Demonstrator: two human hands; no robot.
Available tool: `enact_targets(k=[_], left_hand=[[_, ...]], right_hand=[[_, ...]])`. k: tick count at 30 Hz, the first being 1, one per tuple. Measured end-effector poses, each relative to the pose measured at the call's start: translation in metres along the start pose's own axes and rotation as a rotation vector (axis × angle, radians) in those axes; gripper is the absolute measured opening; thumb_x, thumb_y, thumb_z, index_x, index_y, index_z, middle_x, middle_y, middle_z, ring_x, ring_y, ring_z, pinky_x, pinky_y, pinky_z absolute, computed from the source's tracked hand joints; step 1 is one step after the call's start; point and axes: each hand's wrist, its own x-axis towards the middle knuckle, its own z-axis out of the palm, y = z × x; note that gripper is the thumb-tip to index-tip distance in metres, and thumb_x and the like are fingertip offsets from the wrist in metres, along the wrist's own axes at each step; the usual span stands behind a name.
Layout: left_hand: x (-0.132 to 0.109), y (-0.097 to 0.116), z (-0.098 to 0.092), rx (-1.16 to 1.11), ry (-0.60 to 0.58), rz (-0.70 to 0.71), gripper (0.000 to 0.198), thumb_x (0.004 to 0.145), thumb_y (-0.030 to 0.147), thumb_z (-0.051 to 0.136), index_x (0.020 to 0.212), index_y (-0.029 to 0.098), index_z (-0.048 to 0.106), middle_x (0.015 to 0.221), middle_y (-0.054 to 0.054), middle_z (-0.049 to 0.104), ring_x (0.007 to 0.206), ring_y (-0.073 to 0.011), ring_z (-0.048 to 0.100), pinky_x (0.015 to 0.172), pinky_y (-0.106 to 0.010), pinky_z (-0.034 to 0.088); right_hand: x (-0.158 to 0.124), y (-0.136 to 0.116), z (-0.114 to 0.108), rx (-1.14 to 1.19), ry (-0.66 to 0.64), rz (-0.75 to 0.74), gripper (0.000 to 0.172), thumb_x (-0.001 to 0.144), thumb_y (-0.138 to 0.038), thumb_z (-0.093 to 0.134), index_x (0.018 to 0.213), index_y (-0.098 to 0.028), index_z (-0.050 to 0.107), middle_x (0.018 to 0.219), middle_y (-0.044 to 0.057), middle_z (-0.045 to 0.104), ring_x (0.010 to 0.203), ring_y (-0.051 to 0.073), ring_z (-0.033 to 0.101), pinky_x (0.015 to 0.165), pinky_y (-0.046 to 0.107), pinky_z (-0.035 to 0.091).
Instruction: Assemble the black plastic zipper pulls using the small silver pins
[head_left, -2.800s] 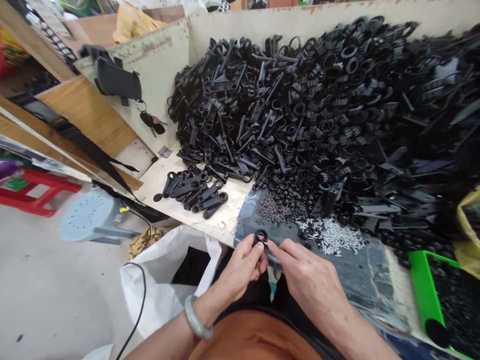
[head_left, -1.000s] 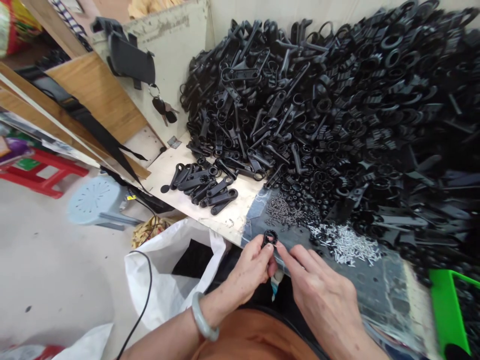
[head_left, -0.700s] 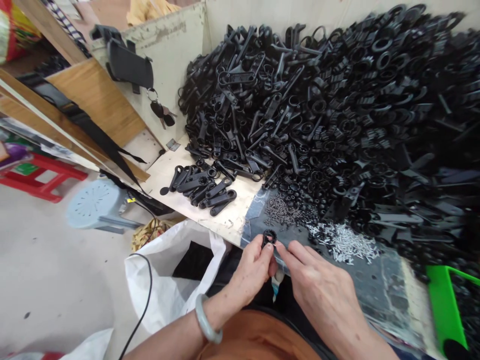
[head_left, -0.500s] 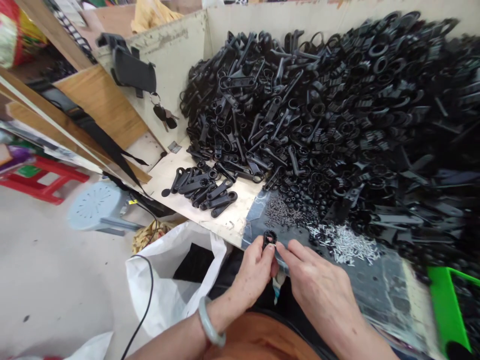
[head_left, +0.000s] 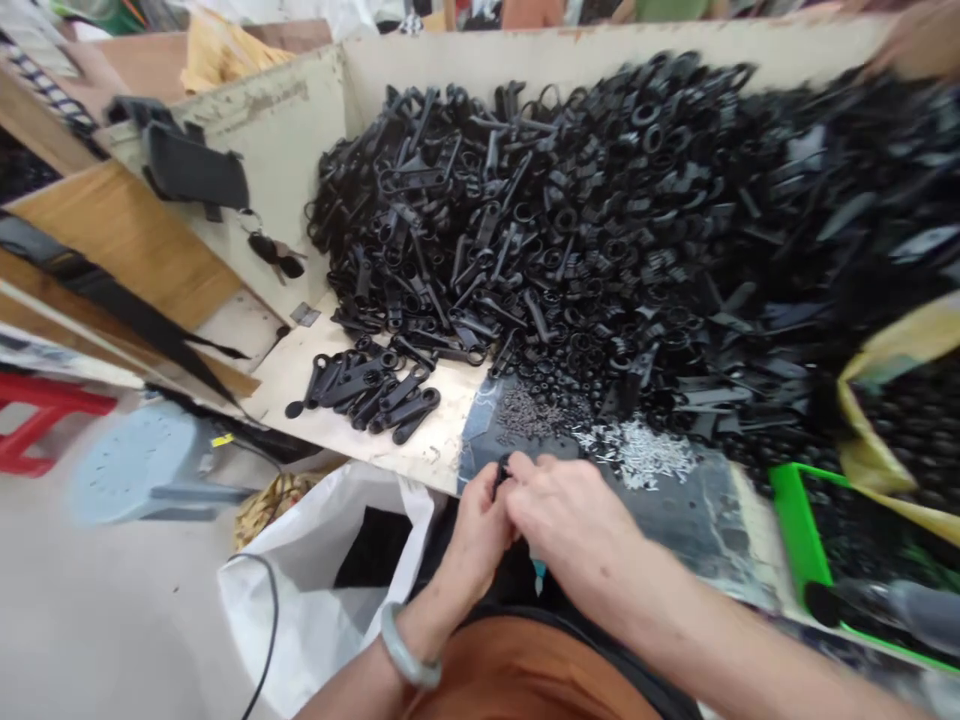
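Observation:
Over the bench's front edge, my left hand (head_left: 474, 535) is closed around a small black plastic part (head_left: 502, 468), only its top showing. My right hand (head_left: 574, 515) is bent over that part, fingers closed and touching it; whatever lies under the fingertips is hidden. Just beyond the hands lie dark small screws (head_left: 529, 412) and a heap of silver pins (head_left: 637, 452) on a dark grey mat (head_left: 697, 510). To the left rests a group of black handle-like parts with ring ends (head_left: 375, 390). Below my hands hangs a small teal-tipped thing (head_left: 539, 578).
A large pile of black plastic parts (head_left: 525, 220) fills the bench's back. An open white bag (head_left: 300, 610) hangs at front left, near a light-blue stool (head_left: 139, 460). At right are a green bin (head_left: 787, 520) and a yellow sack (head_left: 862, 420). Another person's arm (head_left: 919, 45) reaches in at top right.
The view has swung right, bringing in the yellow sack and more of the green bin. My right hand has closed in over the black part, which is now mostly covered.

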Motion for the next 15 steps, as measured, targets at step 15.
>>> enact_targets(k=[15], left_hand=[[0.001,0.048,-0.016,-0.015,0.122,0.165,0.033,0.075,0.042,0.077,0.092,0.014,0.072,0.07,-0.001,0.066,0.062,-0.0112,0.051,0.058,-0.021,0.038]], right_hand=[[-0.019,0.122,-0.05,0.032,-0.074,0.705,0.029,0.104,-0.041,0.048,0.114,-0.018,0.064,0.082,0.003,0.073,0.07,0.018,0.069,0.062,0.027,0.044]])
